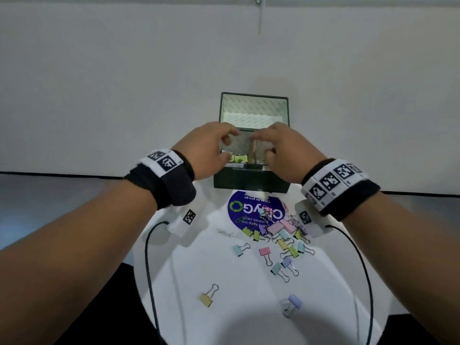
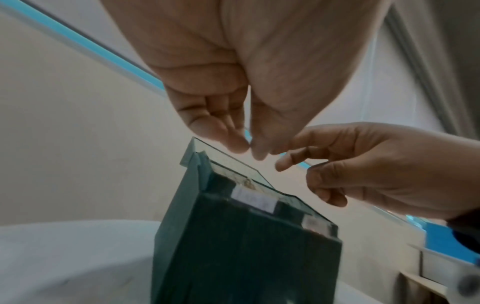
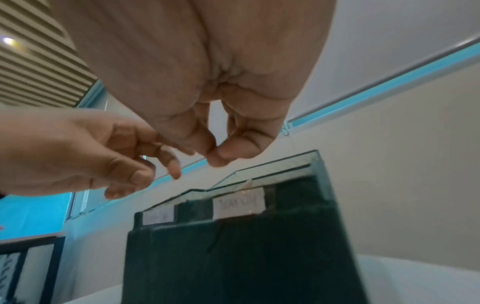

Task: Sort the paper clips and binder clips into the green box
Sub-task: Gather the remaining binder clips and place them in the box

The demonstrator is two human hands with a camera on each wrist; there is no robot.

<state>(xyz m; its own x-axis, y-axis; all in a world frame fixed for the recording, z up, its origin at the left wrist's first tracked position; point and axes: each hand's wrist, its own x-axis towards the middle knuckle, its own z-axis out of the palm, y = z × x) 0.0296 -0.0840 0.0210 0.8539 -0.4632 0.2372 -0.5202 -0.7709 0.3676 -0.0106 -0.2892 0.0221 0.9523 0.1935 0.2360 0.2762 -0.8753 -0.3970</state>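
Both hands sit over the open green box [image 1: 251, 176] at the far edge of the round worktop [image 1: 189, 260]. Lid stands upright behind, so the mouth is clear for drops. Left hand [image 1: 211, 148]: thumb and fingers [image 2: 231, 139] pressed tip to tip just above the box rim, can't tell if they pinch anything. Right hand [image 1: 286, 150]: same, thumb against fingertip, contents not visible. Box looks split by a divider, with two paper labels [image 3: 239, 202] on the front lip, presumably one side per clip type.

Binder clips [image 1: 281, 235] mostly heaped right of centre, just nearer than the box, partly on a blue round sticker [image 1: 239, 207]; a few strays lie toward the near edge. Paper clips [image 1: 267, 211] tangled on the sticker. Judgement: sorting barely started, most of the pile still out.
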